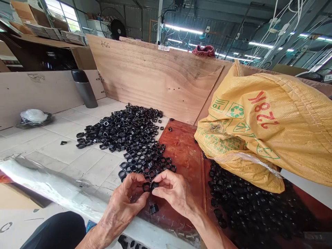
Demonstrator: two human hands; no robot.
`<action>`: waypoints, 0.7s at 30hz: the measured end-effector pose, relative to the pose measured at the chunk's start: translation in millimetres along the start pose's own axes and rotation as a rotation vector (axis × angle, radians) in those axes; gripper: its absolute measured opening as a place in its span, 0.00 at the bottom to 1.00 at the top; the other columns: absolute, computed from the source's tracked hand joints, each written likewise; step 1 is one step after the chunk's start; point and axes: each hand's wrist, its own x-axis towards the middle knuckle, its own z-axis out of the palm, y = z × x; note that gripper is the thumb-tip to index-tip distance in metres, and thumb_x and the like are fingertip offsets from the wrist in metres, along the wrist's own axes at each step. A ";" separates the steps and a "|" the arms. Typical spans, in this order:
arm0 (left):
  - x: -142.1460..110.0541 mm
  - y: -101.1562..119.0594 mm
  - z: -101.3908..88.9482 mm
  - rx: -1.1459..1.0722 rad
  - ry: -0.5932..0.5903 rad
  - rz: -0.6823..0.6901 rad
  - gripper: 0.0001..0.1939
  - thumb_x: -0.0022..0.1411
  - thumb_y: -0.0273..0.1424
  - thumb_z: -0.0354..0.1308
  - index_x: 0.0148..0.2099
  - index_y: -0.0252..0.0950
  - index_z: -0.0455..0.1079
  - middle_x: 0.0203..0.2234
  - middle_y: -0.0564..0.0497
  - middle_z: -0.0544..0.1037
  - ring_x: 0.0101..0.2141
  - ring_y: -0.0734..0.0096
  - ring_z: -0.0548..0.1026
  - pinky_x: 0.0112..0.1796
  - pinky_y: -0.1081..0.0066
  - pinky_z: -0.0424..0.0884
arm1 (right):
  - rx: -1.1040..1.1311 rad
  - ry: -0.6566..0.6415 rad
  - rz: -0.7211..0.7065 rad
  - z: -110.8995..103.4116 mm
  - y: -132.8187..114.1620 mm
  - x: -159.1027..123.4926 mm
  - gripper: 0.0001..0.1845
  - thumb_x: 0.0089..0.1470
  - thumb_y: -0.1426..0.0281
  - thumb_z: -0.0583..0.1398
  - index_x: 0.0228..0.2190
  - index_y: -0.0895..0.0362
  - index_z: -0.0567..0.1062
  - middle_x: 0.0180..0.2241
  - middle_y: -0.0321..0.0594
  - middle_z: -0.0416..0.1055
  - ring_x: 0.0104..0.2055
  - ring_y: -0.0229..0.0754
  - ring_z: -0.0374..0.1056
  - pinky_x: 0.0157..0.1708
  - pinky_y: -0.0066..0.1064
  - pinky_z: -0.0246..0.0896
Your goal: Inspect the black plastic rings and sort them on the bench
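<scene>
Near the front edge of the table, my left hand (127, 197) pinches a black plastic ring (146, 187) between thumb and fingers. Close against it, a second small black plastic part (155, 185) is held in the fingertips of my right hand (172, 192); its exact shape is partly hidden. Whether the two pieces are joined I cannot tell. Just below my hands a loose black part (154, 209) lies on the reddish-brown board (181, 148). Beyond my fingers spreads a large heap of black plastic rings (124, 128).
A yellow woven sack (267, 117) leans at the right, above another pile of black parts (249, 204). At the back stands a plywood panel (155, 76). A dark bottle (84, 89) and a white plastic bundle (33, 117) are on the left.
</scene>
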 end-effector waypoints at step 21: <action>-0.9 -9.8 -6.9 0.075 0.010 0.228 0.09 0.62 0.30 0.65 0.46 0.43 0.77 0.44 0.50 0.82 0.39 0.66 0.84 0.37 0.73 0.82 | -0.221 0.095 -0.170 8.5 2.9 -2.6 0.16 0.54 0.69 0.68 0.46 0.52 0.78 0.37 0.35 0.78 0.35 0.38 0.74 0.37 0.26 0.68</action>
